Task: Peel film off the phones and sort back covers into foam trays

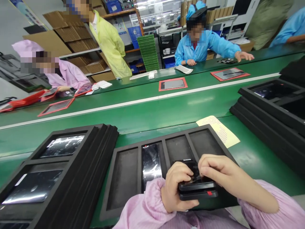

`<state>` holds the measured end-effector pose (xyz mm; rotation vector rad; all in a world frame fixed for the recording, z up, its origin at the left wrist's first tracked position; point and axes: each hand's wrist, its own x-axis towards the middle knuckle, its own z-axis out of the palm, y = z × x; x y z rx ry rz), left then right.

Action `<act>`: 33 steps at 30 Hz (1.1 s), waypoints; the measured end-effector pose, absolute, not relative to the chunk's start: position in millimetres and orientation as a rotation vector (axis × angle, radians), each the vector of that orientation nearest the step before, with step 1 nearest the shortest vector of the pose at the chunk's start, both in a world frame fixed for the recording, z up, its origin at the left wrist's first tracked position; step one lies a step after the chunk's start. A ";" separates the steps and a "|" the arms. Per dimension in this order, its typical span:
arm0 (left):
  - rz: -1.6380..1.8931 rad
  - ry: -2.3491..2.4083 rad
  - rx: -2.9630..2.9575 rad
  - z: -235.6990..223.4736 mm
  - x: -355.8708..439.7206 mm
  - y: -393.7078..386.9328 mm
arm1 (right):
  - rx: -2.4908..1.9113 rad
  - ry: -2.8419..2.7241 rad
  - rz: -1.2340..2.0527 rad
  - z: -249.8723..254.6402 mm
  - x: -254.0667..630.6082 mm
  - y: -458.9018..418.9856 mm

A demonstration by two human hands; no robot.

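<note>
My left hand (pixel 175 187) is wrapped around two dark, glossy smartphones (pixel 197 185) stacked one on the other, its thumb underneath. A small red mark shows on the end of the lower one. Over the upper phone's right side, my right hand (pixel 218 168) has its fingers curled in a pinch against the glass; whatever they hold, if anything, is hidden. Both hands are above the near right part of a black foam tray (pixel 124 178). One phone (pixel 151 162) with a shiny face lies in the tray's second compartment from the left.
A stack of black foam trays holding phones (pixel 62 146) stands at left, another tray stack (pixel 264 117) at right. A yellow sticker sheet (pixel 221 130) lies behind my tray. Across the green conveyor (pixel 166 109) are red-framed panels (pixel 173 84) and several people.
</note>
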<state>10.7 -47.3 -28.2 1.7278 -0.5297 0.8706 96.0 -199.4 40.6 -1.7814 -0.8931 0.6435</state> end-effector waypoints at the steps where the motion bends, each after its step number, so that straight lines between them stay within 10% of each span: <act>1: 0.869 -0.539 1.725 -28.9 10.4 -47.1 | -1.781 -0.889 0.651 40.1 95.5 -199.3; 33: 0.827 -0.261 1.675 -20.9 18.9 -50.6 | -1.814 -0.775 0.791 53.9 109.0 -188.5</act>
